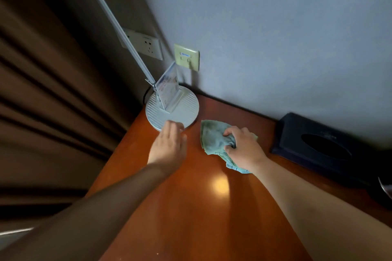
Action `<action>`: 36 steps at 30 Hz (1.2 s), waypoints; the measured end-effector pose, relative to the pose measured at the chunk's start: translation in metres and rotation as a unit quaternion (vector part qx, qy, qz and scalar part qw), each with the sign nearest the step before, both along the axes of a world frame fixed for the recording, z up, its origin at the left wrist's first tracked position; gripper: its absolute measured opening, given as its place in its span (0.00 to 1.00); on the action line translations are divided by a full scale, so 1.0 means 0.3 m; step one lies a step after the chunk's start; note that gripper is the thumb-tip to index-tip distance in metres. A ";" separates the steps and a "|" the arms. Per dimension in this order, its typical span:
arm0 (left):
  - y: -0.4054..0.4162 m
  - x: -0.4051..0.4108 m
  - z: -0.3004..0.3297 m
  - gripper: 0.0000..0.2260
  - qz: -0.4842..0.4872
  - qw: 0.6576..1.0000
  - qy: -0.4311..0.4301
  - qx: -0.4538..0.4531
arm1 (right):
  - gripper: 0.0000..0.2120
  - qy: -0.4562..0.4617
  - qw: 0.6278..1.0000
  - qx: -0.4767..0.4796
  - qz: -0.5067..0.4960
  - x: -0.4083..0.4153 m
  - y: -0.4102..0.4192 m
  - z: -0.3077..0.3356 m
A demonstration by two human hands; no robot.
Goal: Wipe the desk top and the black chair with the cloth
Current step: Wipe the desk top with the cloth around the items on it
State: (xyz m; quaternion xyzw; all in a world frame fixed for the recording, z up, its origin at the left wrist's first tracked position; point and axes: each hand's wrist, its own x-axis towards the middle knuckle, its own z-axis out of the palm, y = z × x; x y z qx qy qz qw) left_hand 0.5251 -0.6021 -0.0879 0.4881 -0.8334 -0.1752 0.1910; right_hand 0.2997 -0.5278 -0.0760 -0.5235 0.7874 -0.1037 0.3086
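The glossy brown desk top (pixel 203 207) fills the lower middle of the head view. A crumpled pale green cloth (pixel 212 135) lies on it near the back corner. My right hand (pixel 244 148) grips the cloth from above, fingers curled into its folds. My left hand (pixel 169 144) reaches forward with straight fingers, its fingertips at the front rim of the round white lamp base (pixel 171 108). The black chair is not in view.
A clear acrylic card stand (pixel 169 89) sits on the lamp base, and the lamp's white arm (pixel 118 27) slants up to the left. A dark tissue box (pixel 318 146) stands at the right against the wall. Brown curtains (pixel 53 101) hang left of the desk edge.
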 end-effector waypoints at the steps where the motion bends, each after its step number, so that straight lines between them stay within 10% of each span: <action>1: 0.037 -0.025 -0.024 0.13 -0.045 0.998 -0.046 0.022 | 0.16 0.003 1.000 0.004 0.016 0.001 0.015 -0.013; 15: 0.119 -0.230 -0.155 0.28 -0.164 0.941 -0.277 0.107 | 0.28 0.183 0.978 -0.009 0.102 0.078 0.119 -0.198; 36: -0.217 -0.487 -0.162 0.28 -0.060 0.932 -0.336 0.124 | 0.28 0.161 0.979 0.051 0.113 -0.096 -0.334 -0.221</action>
